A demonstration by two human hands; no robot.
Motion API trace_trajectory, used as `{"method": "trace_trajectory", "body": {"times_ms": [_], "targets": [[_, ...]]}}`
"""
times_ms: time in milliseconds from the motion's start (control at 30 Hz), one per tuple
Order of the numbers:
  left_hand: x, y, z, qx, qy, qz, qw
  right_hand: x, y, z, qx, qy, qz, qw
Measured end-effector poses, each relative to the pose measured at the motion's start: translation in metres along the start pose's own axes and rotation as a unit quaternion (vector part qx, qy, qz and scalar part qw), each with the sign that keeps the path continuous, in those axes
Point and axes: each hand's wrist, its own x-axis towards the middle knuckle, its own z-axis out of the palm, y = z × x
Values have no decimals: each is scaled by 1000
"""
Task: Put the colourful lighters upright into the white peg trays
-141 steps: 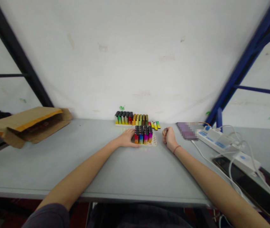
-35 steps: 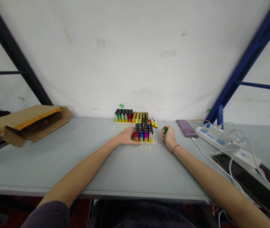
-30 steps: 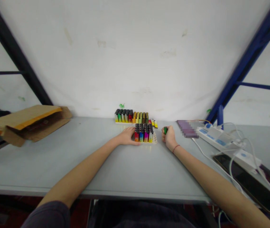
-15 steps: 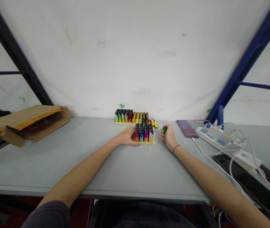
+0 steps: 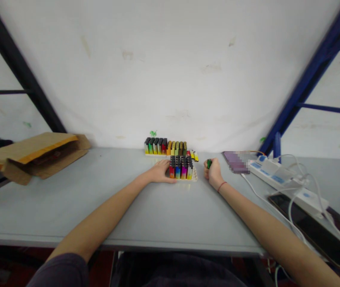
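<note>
A pale tray (image 5: 195, 175) stands on the table, with upright lighters (image 5: 181, 169) in red, blue, purple and yellow filling most of it. Its right end shows open holes. My left hand (image 5: 160, 172) clasps the tray's left end, thumb along the front and fingers toward the back. To the right of the tray, apart from it, my right hand (image 5: 213, 172) is closed around a green lighter (image 5: 209, 164); the fist hides most of it. Behind the tray stand a block of black-topped lighters (image 5: 156, 146) and a block of yellow-topped ones (image 5: 177, 148). A few loose lighters (image 5: 193, 155) lie beside them.
An open brown paper bag (image 5: 38, 153) lies at the left. On the right are a purple phone-like thing (image 5: 236, 161), partly blurred out, a white power strip (image 5: 286, 183) with cables, and a black phone (image 5: 310, 227). A wall (image 5: 170, 79) closes off the back.
My right hand has shifted very slightly to the right, and the green lighter in it is tilted a little differently. My left hand and the tray have stayed put.
</note>
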Motion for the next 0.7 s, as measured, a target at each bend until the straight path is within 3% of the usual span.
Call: {"method": "trace_trajectory", "body": {"times_ms": [500, 700], "targets": [[0, 1, -1, 12, -10, -1, 1000, 0, -1, 2, -19, 0, 23, 1000], [0, 0, 0, 14, -7, -2, 1000, 2, 4, -1, -27, 7, -23, 999]]}}
